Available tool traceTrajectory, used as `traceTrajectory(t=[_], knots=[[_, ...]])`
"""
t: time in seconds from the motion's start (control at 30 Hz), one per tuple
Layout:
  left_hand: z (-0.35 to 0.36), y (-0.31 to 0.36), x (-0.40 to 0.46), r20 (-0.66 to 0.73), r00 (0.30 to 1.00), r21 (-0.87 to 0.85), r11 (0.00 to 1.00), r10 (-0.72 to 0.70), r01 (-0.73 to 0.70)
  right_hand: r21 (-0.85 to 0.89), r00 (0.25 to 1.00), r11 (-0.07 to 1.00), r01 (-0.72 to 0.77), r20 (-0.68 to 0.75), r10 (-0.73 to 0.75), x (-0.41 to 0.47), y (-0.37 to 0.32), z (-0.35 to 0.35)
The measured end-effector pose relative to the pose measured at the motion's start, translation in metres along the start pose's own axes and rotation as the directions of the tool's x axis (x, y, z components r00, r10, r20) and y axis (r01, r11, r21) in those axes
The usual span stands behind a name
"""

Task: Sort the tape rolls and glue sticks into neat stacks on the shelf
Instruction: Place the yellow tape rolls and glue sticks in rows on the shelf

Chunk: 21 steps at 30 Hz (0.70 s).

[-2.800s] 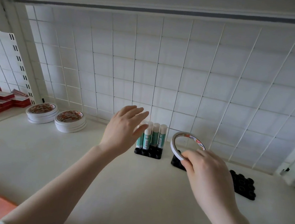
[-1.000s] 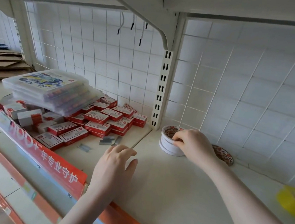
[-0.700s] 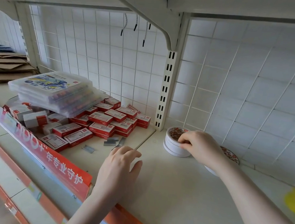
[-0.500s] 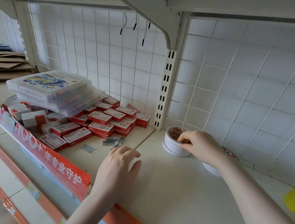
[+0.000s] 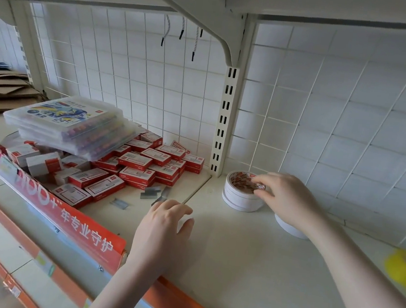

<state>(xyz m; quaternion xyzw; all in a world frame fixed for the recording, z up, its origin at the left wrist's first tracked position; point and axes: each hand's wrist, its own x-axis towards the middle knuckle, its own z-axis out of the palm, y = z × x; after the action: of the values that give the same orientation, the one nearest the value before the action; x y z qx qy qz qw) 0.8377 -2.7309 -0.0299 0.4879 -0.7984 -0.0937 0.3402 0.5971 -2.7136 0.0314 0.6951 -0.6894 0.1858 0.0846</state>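
Tape stack [image 5: 239,196], right hand [image 5: 285,196] pinching top

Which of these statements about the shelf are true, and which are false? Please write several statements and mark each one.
1. The right hand touches the top roll of the white tape stack. True.
2. The left hand holds a glue stick. False: it holds nothing; it is above the shelf.
3. A yellow tape roll lies at the far right. True.
4. The red boxes stand right of the slotted upright. False: they lie left of it.
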Motion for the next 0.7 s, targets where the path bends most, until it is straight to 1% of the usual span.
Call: traceTrajectory(t=[0.1,0.2,0.37,0.47,0.6,0.7], knots=[[0.001,0.003,-0.002,-0.016,1.0,0.023,1.0,0.016,-0.015,-0.048,0.992,0.995,-0.084,-0.1,0.079,-0.024,0.009,-0.016],[0.004,0.012,-0.004,-0.032,0.999,0.035,0.999,0.039,-0.038,-0.081,0.975,0.981,-0.177,-0.151,0.164,-0.062,0.025,-0.033],[0.018,0.05,-0.019,0.01,0.999,0.007,0.999,0.053,-0.053,-0.188,0.94,0.941,-0.281,-0.25,0.231,-0.14,0.062,-0.051],[0.03,0.085,-0.034,0.03,0.997,0.002,0.998,0.069,-0.069,-0.228,0.906,0.907,-0.355,-0.323,0.274,-0.195,0.086,-0.064],[0.052,0.148,-0.062,0.01,0.994,0.006,0.994,0.105,-0.105,-0.23,0.85,0.853,-0.469,-0.381,0.364,-0.276,0.12,-0.085],[0.076,0.207,-0.092,-0.003,0.993,-0.01,0.993,0.121,-0.121,-0.238,0.826,0.831,-0.503,-0.414,0.382,-0.336,0.15,-0.102]])
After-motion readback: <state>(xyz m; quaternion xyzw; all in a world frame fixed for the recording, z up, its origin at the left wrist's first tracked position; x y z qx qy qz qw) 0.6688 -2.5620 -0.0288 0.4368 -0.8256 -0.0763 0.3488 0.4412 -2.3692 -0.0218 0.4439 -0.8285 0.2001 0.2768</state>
